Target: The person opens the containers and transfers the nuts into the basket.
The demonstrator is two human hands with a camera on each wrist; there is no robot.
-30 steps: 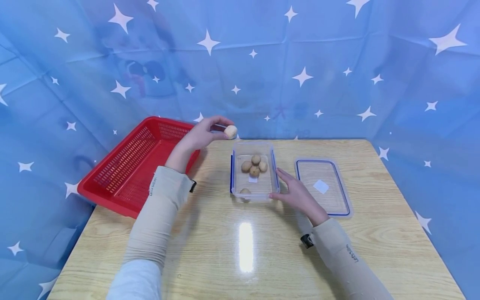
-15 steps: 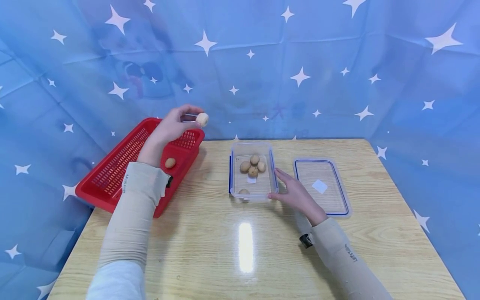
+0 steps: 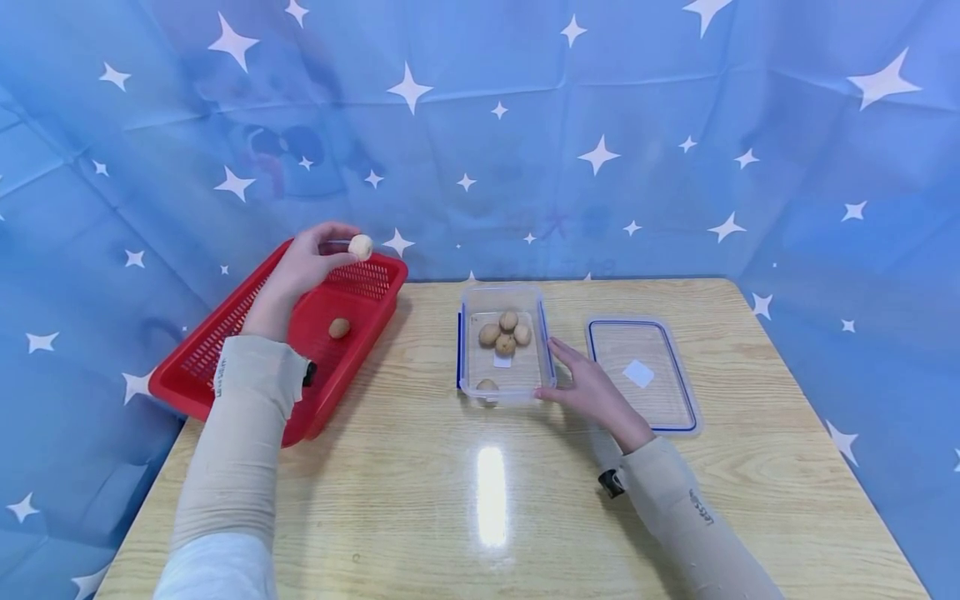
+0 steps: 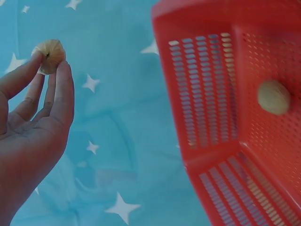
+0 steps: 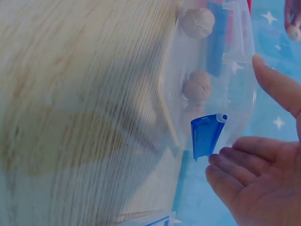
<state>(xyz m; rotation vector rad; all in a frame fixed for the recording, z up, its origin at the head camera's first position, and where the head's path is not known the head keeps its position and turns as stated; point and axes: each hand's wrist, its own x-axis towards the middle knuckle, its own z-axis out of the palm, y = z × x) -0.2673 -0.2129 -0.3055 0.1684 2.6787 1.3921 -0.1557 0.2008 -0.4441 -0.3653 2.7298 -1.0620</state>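
My left hand [image 3: 303, 262] pinches a pale walnut [image 4: 50, 56] between thumb and fingertips, above the far end of the red basket [image 3: 348, 367]. One walnut [image 3: 339, 328] lies inside that basket, on its perforated floor. The clear plastic container [image 3: 525, 379] stands uncovered at the middle of the table. It holds several walnuts: a cluster [image 3: 506, 345] towards the back and one [image 3: 487, 387] at the near left. My right hand [image 3: 592, 396] rests at the container's right side, thumb at the near corner and fingers extended. The right wrist view shows fingertips beside a blue latch [image 5: 207, 136].
The container's lid [image 3: 645, 400], clear with a blue seal and a white label, lies flat to the right, beyond my right hand. The wooden table [image 3: 390, 500] ends at a blue star-patterned curtain [image 3: 480, 125] behind and at both sides.
My left hand has moved left with the walnut, from beside the container to over the basket. The walnut in the basket has come into view. My right hand stays at the container.
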